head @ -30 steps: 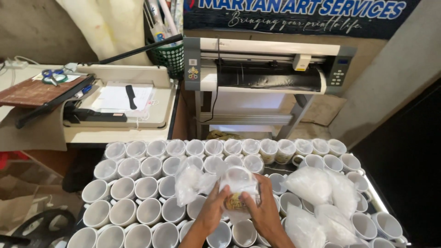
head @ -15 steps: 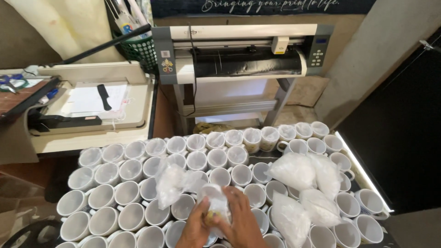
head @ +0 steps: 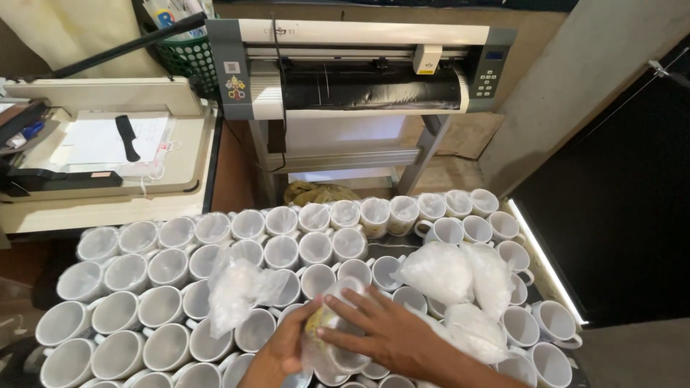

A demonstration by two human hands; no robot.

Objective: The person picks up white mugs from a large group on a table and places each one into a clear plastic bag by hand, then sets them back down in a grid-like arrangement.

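A wide grey-and-white cutting machine stood on a stand at the top, with a small yellow-and-white label on its carriage and a small square sticker on its left end panel. Left of it sat a cream paper cutter carrying white sheets and a black comb, and behind that a green basket.

Below, a dense field of white mugs covered the surface, rims up, many with clear film over their mouths. Three crumpled clear plastic bags lay on top of them: one at the left, one at the right beside another reaching toward the edge, and one lower right.

Near the bottom centre, among the mugs, was a mug wrapped in clear plastic, its side showing a yellowish print. The right hand lay flat over it, fingers spread and stretched leftward across the wrap. The left hand cupped it from the left, fingers curled against its side.
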